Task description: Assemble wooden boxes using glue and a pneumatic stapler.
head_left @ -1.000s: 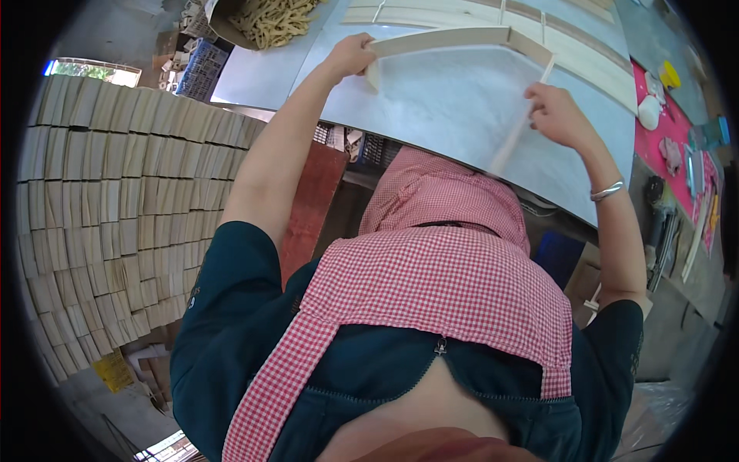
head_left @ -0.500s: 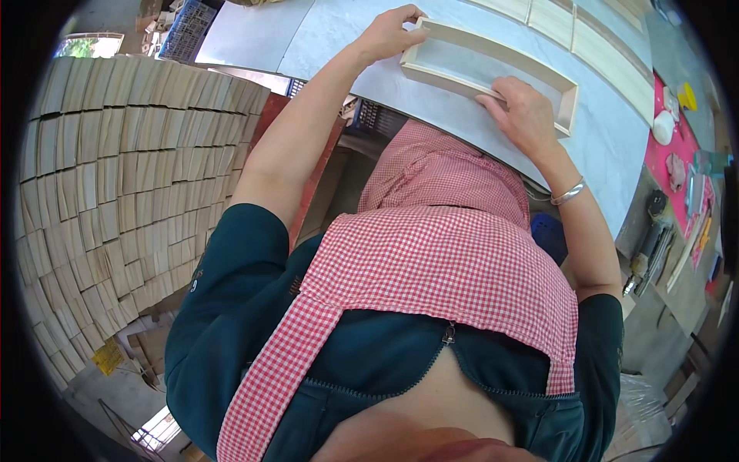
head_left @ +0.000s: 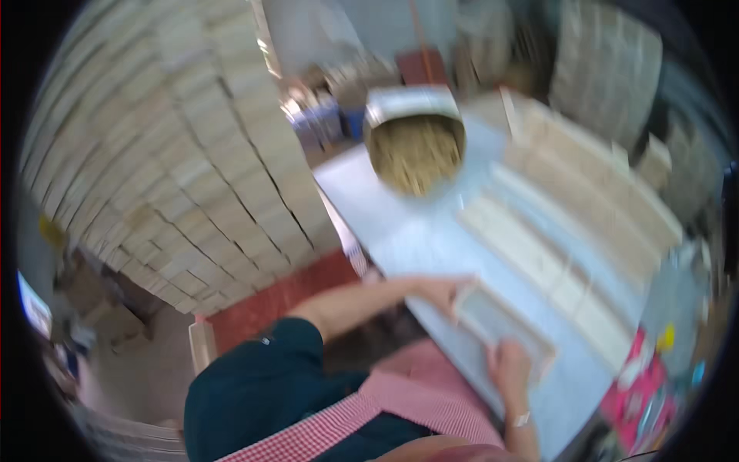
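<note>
A narrow rectangular wooden frame (head_left: 517, 316) lies on or just over the pale table near its front edge, its open middle showing the pale surface. My left hand (head_left: 445, 294) grips its left end, the fingers blurred by motion. Around the near long side, toward the right end, my right hand (head_left: 508, 363) is closed, with a bracelet on the wrist. Whether the frame rests on the table or is slightly lifted cannot be told from the blur.
Behind the frame lie long pale wooden pieces (head_left: 539, 269) in rows. A round tub (head_left: 416, 104) of small tan pieces stands at the table's far left. Tall stacks of wood (head_left: 169, 154) rise at left above a red surface (head_left: 285, 285). Pink material (head_left: 627, 396) is at right.
The view has swung left and up, bringing the tub and more of the wood stacks in. Both hands keep their hold on the frame.
</note>
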`<state>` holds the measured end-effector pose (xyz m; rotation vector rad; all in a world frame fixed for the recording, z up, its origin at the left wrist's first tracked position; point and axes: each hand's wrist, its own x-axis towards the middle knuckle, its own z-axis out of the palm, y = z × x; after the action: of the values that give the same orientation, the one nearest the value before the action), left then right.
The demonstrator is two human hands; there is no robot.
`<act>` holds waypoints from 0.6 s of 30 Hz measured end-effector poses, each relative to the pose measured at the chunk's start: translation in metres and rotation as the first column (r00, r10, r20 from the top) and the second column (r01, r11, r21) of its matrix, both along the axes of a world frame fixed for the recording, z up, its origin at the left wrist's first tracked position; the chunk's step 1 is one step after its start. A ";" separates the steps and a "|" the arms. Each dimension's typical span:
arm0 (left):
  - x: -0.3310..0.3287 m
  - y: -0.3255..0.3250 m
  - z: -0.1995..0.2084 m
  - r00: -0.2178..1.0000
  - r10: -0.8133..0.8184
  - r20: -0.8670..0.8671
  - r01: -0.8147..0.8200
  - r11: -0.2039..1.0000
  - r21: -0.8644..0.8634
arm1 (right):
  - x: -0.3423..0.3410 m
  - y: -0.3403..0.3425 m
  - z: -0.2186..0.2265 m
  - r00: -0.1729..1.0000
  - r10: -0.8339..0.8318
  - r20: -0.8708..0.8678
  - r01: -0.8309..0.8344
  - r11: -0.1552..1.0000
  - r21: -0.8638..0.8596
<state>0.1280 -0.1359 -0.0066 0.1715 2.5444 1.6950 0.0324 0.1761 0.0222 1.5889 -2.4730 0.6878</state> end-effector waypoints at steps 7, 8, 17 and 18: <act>0.017 0.005 0.021 0.998 0.041 -0.037 -0.048 0.975 -0.217 | -0.004 -0.006 0.012 0.985 -0.016 0.174 0.006 0.998 0.058; 0.019 0.012 0.032 0.995 0.076 0.066 -0.060 0.976 -0.209 | -0.009 -0.010 0.008 0.982 -0.019 0.190 -0.005 0.992 0.124; 0.019 0.037 0.012 0.979 0.197 0.058 -0.185 0.968 -0.170 | 0.014 -0.068 0.010 0.964 0.005 0.264 -0.068 0.971 0.229; 0.019 0.038 0.007 0.979 0.194 0.056 -0.185 0.972 -0.148 | 0.024 -0.071 0.015 0.961 -0.036 0.274 -0.027 0.975 0.222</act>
<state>0.1475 -0.0974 0.0000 -0.1423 2.6908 1.5377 0.0563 0.1051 0.0367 1.6607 -2.8459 0.6941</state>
